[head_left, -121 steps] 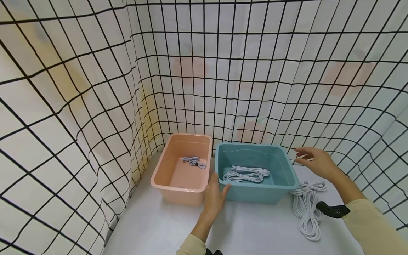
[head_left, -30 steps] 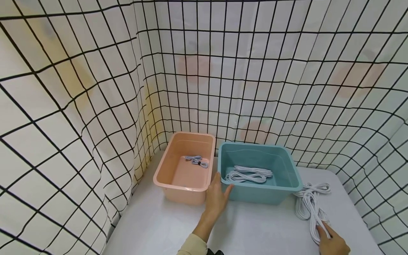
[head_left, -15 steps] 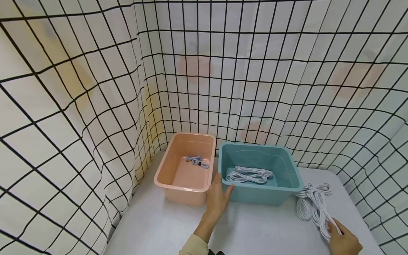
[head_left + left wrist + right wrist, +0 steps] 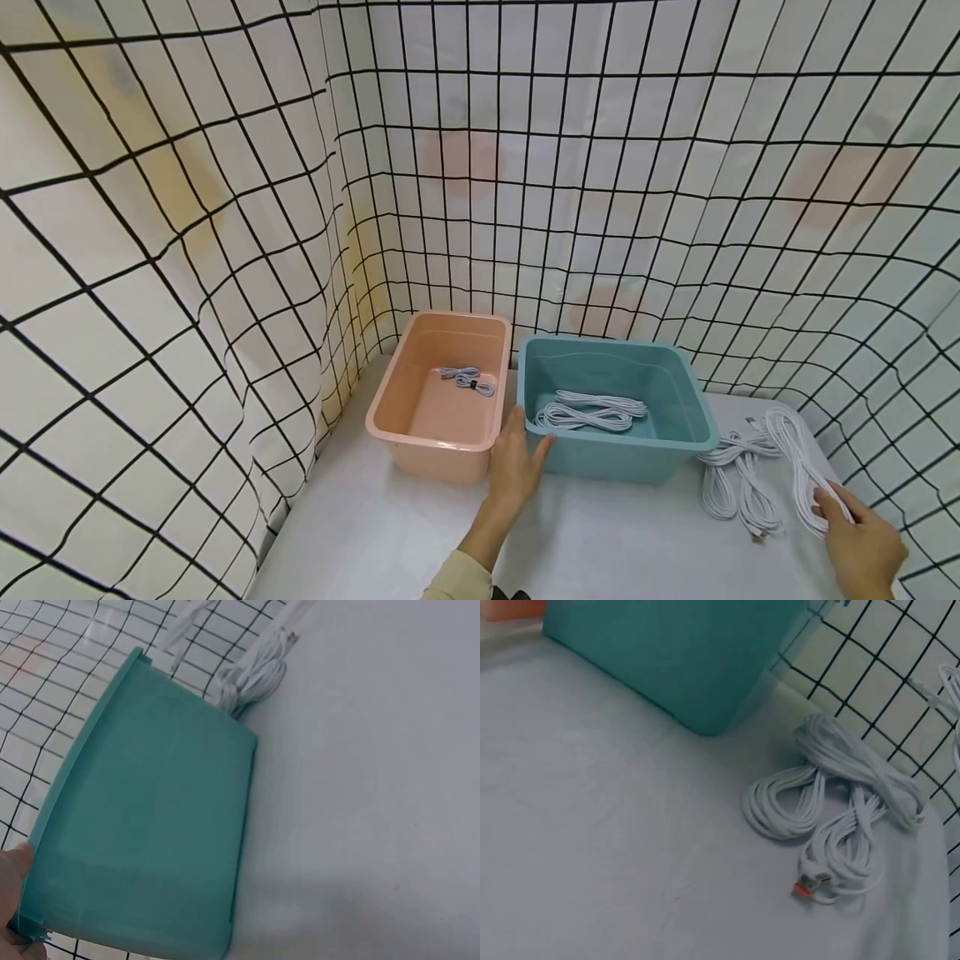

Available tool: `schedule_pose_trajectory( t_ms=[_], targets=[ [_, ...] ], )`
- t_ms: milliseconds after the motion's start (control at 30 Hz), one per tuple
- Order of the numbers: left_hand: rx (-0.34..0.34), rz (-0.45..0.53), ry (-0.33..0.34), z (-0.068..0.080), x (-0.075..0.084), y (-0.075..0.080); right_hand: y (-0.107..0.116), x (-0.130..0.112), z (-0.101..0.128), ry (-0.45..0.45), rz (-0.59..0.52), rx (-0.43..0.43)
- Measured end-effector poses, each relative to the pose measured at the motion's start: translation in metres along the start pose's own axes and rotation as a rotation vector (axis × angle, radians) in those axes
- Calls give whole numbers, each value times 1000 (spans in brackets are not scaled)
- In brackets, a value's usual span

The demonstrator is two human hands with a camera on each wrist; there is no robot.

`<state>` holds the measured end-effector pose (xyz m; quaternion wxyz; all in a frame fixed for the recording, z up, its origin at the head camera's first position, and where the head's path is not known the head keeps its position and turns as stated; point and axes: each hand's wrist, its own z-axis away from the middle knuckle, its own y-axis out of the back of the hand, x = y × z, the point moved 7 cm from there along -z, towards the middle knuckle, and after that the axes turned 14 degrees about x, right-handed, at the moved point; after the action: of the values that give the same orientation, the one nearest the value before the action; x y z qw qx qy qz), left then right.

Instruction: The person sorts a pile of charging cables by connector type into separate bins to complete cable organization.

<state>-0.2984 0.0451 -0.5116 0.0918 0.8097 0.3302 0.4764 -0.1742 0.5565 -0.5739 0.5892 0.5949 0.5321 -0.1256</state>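
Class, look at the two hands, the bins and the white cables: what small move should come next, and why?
Probably the right hand should carry the cable bundle it pinches over to the teal bin. That bin already holds a similar white coil, and the left hand rests against its corner.

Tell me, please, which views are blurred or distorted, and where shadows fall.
Head view: sharp, but the grid curtain lines bow like a fisheye. Left wrist view: soft focus, a faint shadow beside the teal bin. Right wrist view: blurry; the cables look smeared.
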Motion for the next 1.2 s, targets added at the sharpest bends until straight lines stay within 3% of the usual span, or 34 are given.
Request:
schedule_pose_trajectory(
  t_ms=[100, 200, 300, 500, 633, 1000, 1200],
  targets=[
    [10, -6, -8, 0, 0, 1, 3, -20, -12, -14, -29, -38],
    [19, -6, -29, 0, 1, 1, 4, -40, -23, -54, -111, -90],
    [29, -2, -42, 0, 2, 1, 4, -64, -30, -33, -206, -156],
    [49, 3, -48, -4, 1, 1, -3, -118, -34, 241, -160, -243],
    [35, 0, -42, -3, 1, 1, -9, -145, -32, 365, -110, -287],
    [-7, -11, -14, -2, -1, 1, -34, -205, -30, 504, -70, -360],
    [-22, -13, 4, -2, -2, 0, -45, -230, -29, 559, -102, -410]
  ],
)
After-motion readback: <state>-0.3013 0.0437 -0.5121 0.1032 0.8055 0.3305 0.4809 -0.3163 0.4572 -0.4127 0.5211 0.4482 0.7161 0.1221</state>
